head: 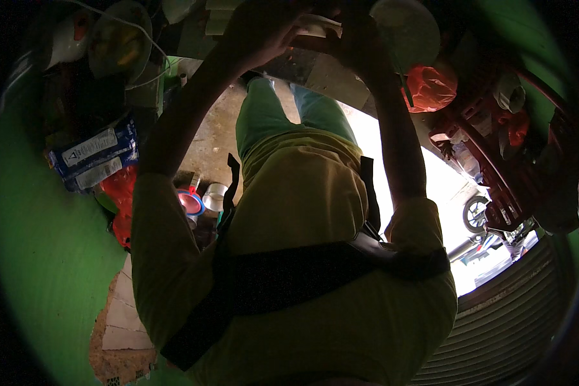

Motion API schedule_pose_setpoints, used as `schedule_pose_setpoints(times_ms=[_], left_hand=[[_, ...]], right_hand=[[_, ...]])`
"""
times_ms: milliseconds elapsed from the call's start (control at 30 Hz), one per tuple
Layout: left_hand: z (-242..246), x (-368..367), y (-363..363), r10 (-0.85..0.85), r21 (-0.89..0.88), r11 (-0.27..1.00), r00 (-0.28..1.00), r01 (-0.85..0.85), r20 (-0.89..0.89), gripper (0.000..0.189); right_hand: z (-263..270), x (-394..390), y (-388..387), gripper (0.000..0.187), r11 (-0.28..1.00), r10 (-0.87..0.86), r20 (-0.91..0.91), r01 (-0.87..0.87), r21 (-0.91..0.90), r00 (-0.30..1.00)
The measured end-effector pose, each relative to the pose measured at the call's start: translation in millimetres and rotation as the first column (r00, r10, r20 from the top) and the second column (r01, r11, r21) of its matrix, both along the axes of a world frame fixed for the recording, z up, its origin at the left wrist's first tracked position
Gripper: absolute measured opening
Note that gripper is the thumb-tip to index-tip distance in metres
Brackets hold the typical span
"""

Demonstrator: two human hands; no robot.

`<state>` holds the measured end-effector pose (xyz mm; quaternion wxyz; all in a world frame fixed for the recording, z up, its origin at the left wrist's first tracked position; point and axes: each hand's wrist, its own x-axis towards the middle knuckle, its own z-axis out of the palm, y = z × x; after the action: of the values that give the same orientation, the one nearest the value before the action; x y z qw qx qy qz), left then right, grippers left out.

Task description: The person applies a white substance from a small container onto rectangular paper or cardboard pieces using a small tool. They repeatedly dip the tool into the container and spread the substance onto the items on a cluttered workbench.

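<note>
At the top of the view, my left hand (269, 36) and my right hand (358, 46) meet around a small pale, flat piece (320, 25). Its left end lies against my left fingers and its right end against my right hand. Deep shadow hides most of the fingers, and what the piece is made of cannot be told. Beneath the hands is a grey tiled counter (335, 77). Pale, layered pieces (219, 17) lie left of my hands. Beyond my right wrist is a round pale plate or lid (410, 31).
A bowl with yellow contents (120, 46), a white cable (147, 34) and a blue packet (96, 154) are at left. On the right are a red plastic bag (432, 89), a thin green stick-like item (406, 89) and a red plastic basket (487, 169). A strainer (191, 202) sits low behind my left arm.
</note>
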<state>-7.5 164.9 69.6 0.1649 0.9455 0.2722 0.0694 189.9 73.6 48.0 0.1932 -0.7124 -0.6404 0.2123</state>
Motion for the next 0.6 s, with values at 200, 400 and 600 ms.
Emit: schedule_pose_setpoints(times_ms=[200,400,600], left_hand=[[-32.2,-19.9,-12.0,-0.035,0.074,0.997,0.979,0.021,0.2,0.039],[-41.2,-27.3,-15.1,-0.031,0.064,0.998,0.996,0.026,0.078,0.036],[-3.7,-11.8,-20.0,0.1,0.043,0.994,0.993,-0.103,0.068,0.036]], right_hand=[[1.7,4.5,12.7,0.052,1.0,0.007,-0.122,-0.008,-0.006,0.992],[-0.9,-0.1,9.9,0.046,0.994,-0.031,-0.133,0.044,0.097,0.991],[7.1,-3.0,2.0,0.05,0.99,-0.028,-0.26,0.063,0.126,0.965]])
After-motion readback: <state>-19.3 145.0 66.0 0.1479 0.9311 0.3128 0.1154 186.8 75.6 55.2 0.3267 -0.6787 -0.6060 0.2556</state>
